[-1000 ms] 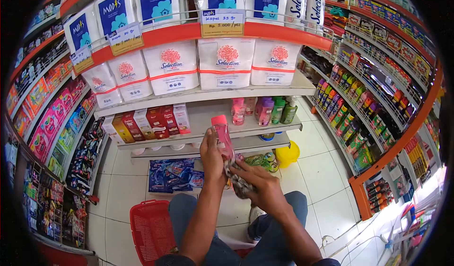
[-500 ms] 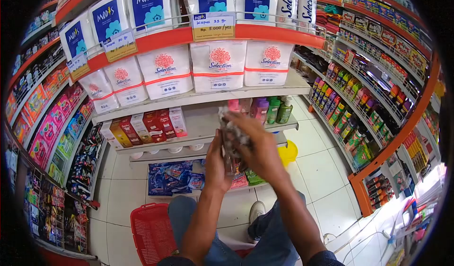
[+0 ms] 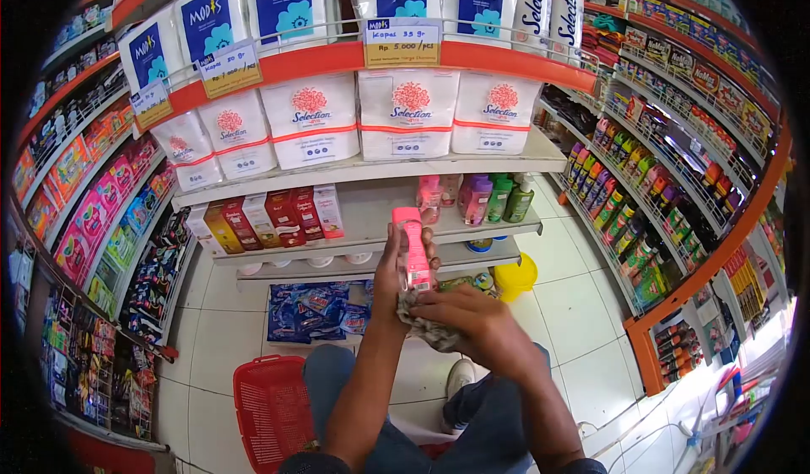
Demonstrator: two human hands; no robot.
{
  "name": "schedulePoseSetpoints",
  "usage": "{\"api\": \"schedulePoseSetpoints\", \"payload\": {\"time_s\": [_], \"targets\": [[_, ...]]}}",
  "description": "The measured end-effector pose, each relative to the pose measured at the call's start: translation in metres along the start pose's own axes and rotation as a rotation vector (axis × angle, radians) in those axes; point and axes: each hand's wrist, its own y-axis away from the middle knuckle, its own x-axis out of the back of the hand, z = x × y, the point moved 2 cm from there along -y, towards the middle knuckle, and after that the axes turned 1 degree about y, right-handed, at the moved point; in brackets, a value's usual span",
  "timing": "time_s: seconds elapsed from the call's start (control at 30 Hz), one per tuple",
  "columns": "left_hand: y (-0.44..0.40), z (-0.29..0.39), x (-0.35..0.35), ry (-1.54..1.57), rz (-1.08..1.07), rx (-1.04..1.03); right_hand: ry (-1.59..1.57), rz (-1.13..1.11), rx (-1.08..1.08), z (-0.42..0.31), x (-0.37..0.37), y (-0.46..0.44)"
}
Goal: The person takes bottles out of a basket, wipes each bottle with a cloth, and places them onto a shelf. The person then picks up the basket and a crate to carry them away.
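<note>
A pink bottle (image 3: 414, 250) with a pink cap stands nearly upright in my left hand (image 3: 389, 273), whose fingers wrap round it from behind. My right hand (image 3: 477, 318) is closed on a crumpled greyish cloth (image 3: 434, 332) and presses it to the bottle's lower end. The bottle's base is hidden by the cloth and fingers. Behind them, on the middle shelf, stand another pink bottle (image 3: 429, 200), a purple bottle (image 3: 477, 200) and green bottles (image 3: 518, 201).
Several boxes (image 3: 281, 219) line the left of that shelf (image 3: 371, 208). White cotton packs (image 3: 408, 113) fill the shelf above. Blue packets (image 3: 312, 312) lie low down. A red basket (image 3: 272, 406) sits by my left leg, and a yellow tub (image 3: 515, 277) stands at the right.
The cloth and my right hand have moved down from the bottle's top to its lower end, uncovering the pink bottle. My left hand has risen slightly. The view has shifted a little.
</note>
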Motion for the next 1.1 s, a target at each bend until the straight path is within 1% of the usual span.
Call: {"api": "schedulePoseSetpoints", "payload": {"time_s": [0.03,0.07,0.13,0.17,0.23,0.27,0.3,0.33,0.4,0.43,0.47,0.57,0.6,0.7,0.73,0.83,0.87,0.9,0.97,1.0,1.03,1.1], "targets": [[0.001,0.0,-0.002,-0.039,-0.004,-0.009,-0.001,0.002,0.0,-0.003,0.005,-0.001],[0.003,0.0,-0.006,-0.04,-0.007,-0.006,-0.078,0.047,-0.12,-0.006,0.015,-0.004],[0.013,-0.002,-0.013,-0.139,0.088,0.051,-0.229,0.141,-0.363,-0.011,0.037,-0.013],[0.016,-0.004,-0.015,-0.189,0.135,0.081,-0.227,0.145,-0.367,-0.006,0.04,-0.019],[0.017,-0.008,-0.018,-0.207,0.143,0.075,0.1,0.373,-0.216,0.003,0.045,-0.034],[0.018,-0.011,-0.02,-0.224,0.156,0.062,0.26,0.399,-0.126,0.007,0.043,-0.04],[0.018,-0.012,-0.02,-0.242,0.168,0.049,0.261,0.399,-0.127,0.012,0.039,-0.039],[0.017,-0.012,-0.019,-0.242,0.168,0.048,0.275,0.373,-0.077,0.015,0.032,-0.037],[0.014,-0.013,-0.014,-0.11,0.208,0.098,0.3,0.314,0.028,0.017,0.019,-0.032],[0.014,-0.013,-0.011,-0.042,0.231,0.121,0.266,0.271,0.032,0.017,0.011,-0.026],[0.015,-0.01,-0.009,-0.041,0.237,0.118,0.26,0.267,0.033,0.014,0.006,-0.019],[0.017,-0.001,-0.006,-0.212,0.211,0.126,0.24,0.102,0.095,0.007,0.0,-0.001],[0.017,-0.001,-0.009,-0.212,0.211,0.127,0.24,0.102,0.094,0.007,0.003,0.003],[0.015,0.0,-0.022,-0.458,0.282,0.027,0.041,-0.101,0.071,0.008,0.009,0.011],[0.015,-0.001,-0.02,-0.458,0.281,0.025,0.042,-0.1,0.072,0.007,0.014,0.011],[0.015,-0.007,-0.009,-0.37,0.11,0.067,0.018,0.08,-0.069,0.006,0.038,0.004],[0.016,-0.009,-0.01,-0.371,0.109,0.073,0.082,0.242,-0.073,0.007,0.043,-0.005],[0.017,-0.012,-0.013,-0.373,0.14,0.064,0.083,0.247,-0.081,0.007,0.043,-0.014],[0.017,-0.015,-0.021,-0.379,0.195,0.043,0.293,0.491,-0.139,0.008,0.047,-0.029],[0.017,-0.017,-0.026,-0.379,0.19,0.047,0.339,0.439,-0.114,0.013,0.042,-0.031],[0.017,-0.018,-0.03,-0.346,0.231,0.018,0.342,0.443,-0.116,0.017,0.037,-0.03],[0.016,-0.016,-0.033,-0.274,0.316,-0.05,0.372,0.405,-0.011,0.019,0.024,-0.026]]}}
